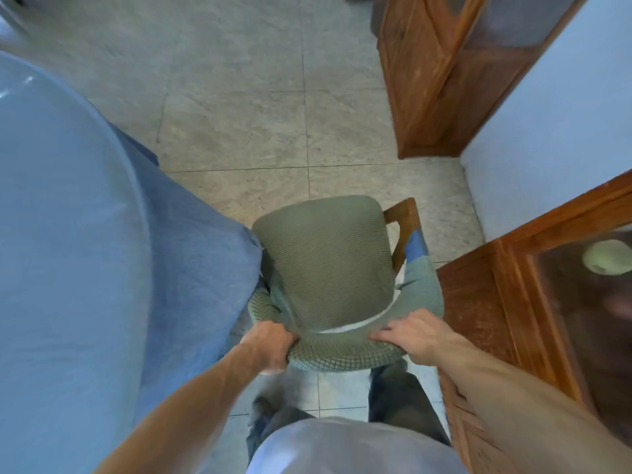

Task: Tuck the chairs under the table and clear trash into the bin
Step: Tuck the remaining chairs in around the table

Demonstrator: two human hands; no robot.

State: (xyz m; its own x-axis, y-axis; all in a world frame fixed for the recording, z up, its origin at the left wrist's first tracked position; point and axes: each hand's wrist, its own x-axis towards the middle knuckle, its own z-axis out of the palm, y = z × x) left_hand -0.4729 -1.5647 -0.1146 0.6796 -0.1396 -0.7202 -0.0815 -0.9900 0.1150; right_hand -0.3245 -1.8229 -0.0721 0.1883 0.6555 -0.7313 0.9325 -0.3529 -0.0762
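Since the green fabric-covered wooden armchair [325,268] must be steered, its backrest top is gripped: left hand [270,347] closed round one corner, right hand [410,335] laid spread; the blue-clothed tabletop [68,234] lies left of both hands.

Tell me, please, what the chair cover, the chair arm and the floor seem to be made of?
Chair cover: looks like stretchy knitted fabric, matte sage green, with a small waffle texture. Chair arm: apparently varnished wood, reddish brown with a slight sheen. Floor: probably stone or ceramic tiles, speckled beige-grey, with thin dark joints between them.
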